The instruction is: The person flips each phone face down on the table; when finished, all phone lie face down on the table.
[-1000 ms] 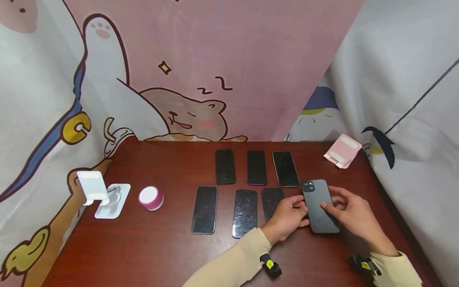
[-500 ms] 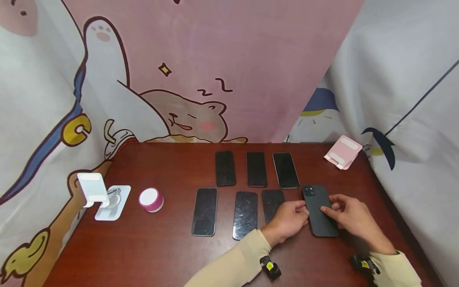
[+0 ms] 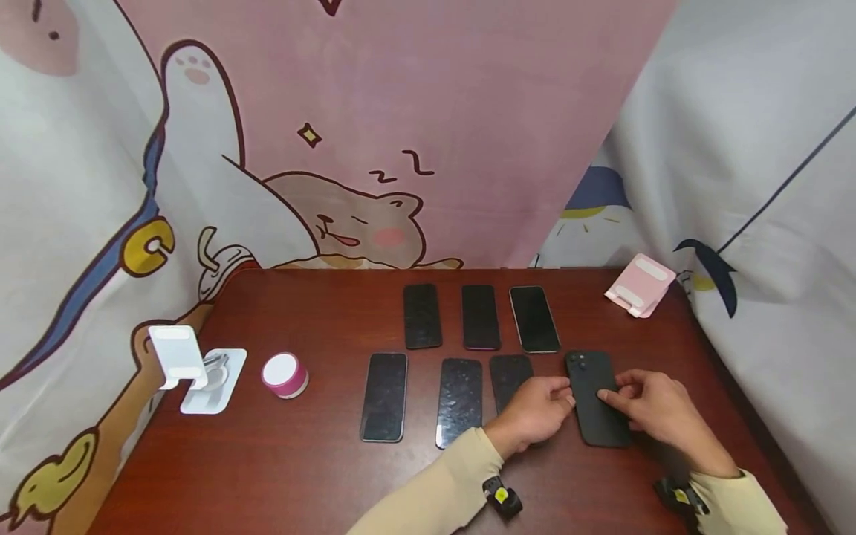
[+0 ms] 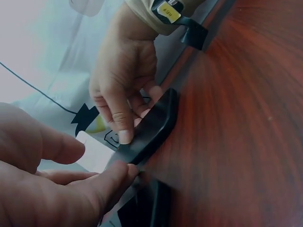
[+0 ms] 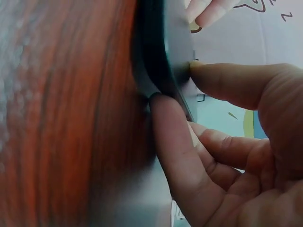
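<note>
A dark smartphone (image 3: 597, 405) lies back side up at the right of the table, its two-lens camera at the far left corner. My right hand (image 3: 658, 409) pinches its right edge, thumb on the back and fingers at the side; the right wrist view shows a fingertip at the lower rim of the phone (image 5: 173, 47). At the opposite long edge is my left hand (image 3: 538, 409), fingertips against the side and thumb apart in the left wrist view. Just left of it, partly covered by that hand, lies a black phone (image 3: 510, 377).
Other phones lie screen up: a front one (image 3: 384, 397), a glossy one (image 3: 460, 401), and a back row with a black phone (image 3: 422, 316). A white stand (image 3: 177, 357) and a pink-and-white jar (image 3: 284, 375) are at left, a pink stand (image 3: 640, 285) at back right.
The dark smartphone has come down closer to the table and slightly toward me, my right hand moving with it. My left fingers have drawn together at its edge. The head view has shifted slightly.
</note>
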The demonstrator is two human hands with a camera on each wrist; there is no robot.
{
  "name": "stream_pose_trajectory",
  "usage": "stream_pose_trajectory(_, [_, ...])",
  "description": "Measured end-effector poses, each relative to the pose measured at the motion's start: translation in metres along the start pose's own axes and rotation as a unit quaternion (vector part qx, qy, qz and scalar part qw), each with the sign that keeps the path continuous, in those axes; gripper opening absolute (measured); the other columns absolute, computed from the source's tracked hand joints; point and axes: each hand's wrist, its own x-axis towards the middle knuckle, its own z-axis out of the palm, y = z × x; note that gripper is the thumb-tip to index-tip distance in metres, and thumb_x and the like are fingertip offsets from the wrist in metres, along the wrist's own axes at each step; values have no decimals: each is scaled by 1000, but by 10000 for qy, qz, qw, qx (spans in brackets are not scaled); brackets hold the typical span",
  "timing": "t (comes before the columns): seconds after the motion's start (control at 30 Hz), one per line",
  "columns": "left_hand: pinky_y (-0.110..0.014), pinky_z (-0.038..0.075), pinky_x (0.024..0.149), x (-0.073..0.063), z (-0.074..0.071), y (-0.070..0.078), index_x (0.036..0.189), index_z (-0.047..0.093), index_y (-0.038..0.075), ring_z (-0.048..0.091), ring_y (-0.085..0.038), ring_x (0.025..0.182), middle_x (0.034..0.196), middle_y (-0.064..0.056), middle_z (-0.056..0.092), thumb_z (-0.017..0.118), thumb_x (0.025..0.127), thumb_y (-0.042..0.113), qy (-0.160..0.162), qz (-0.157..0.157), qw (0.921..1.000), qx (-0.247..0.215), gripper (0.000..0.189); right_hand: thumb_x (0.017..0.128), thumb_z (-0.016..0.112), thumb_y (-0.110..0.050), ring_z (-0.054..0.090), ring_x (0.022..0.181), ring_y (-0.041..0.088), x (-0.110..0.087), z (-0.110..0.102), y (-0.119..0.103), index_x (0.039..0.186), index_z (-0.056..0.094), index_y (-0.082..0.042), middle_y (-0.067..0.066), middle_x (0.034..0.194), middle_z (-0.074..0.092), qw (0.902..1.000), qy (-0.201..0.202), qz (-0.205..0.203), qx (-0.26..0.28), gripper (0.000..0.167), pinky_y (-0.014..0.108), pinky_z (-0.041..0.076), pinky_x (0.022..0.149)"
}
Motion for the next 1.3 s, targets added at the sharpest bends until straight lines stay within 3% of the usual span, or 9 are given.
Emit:
stream_pose_trajectory(0.1, [-17, 54, 95, 0, -4, 0, 144, 63, 1, 67, -5, 119, 133, -9, 74, 60, 106, 15, -52, -23, 9999, 120, 41, 95, 80, -33, 72, 64, 16, -2, 2, 0, 125, 64, 13, 6, 85, 73, 9999, -81, 36, 144, 58, 30, 61, 54])
stream_pose_trajectory(0.27, [-14, 53, 79, 0, -7, -2, 143, 62, -3, 68, 1, 96, 113, -11, 80, 59, 105, 12, -72, -54, 9999, -133, 41, 95, 79, -26, 73, 64, 17, -3, 3, 1, 127, 64, 13, 8, 86, 73, 9995, -122, -68, 273, 53, 30, 62, 54])
stream_pose_trajectory(0.5, [-20, 60, 87, 0, -9, -4, 146, 58, -5, 76, -19, 108, 136, -18, 71, 59, 103, 4, -118, -10, 9969, -780, 43, 94, 81, -30, 64, 66, 13, 0, 1, -3, 119, 71, 7, 4, 86, 75, 9967, 367, -554, -459, 45, 26, 49, 54])
stream_pose_trajectory(0.67, [-20, 60, 81, -3, -19, -4, 143, 60, -3, 77, -29, 103, 128, -17, 73, 62, 103, 4, 103, 82, 9961, -870, 41, 93, 82, -31, 61, 72, 14, 3, 3, -15, 115, 74, 3, 3, 85, 74, 9921, 632, -876, -640, 41, 25, 42, 56])
stream_pose_trajectory(0.77, [-22, 60, 79, -6, -27, -5, 141, 62, -1, 76, -29, 103, 125, -17, 72, 64, 102, 5, 251, 97, 9955, -903, 39, 94, 82, -31, 64, 74, 14, 5, 6, -25, 116, 74, 2, 3, 86, 74, 9912, 653, -1011, -560, 41, 24, 44, 56])
stream_pose_trajectory(1.0, [-21, 57, 83, -11, -48, -9, 137, 64, 4, 70, -9, 101, 124, -15, 73, 69, 100, 9, 598, 212, 9966, -521, 37, 95, 80, -29, 68, 75, 13, 12, 20, -48, 117, 75, -2, 3, 88, 76, 9879, 766, -1303, -336, 34, 24, 49, 58])
stream_pose_trajectory(1.3, [-31, 60, 90, -25, -76, -18, 138, 62, 4, 71, -16, 105, 125, -13, 71, 70, 100, 13, 873, 108, 9960, -177, 40, 96, 79, -25, 71, 80, 15, 16, 42, -69, 124, 72, -1, 8, 97, 76, 9835, 718, -1657, 69, 38, 23, 53, 61])
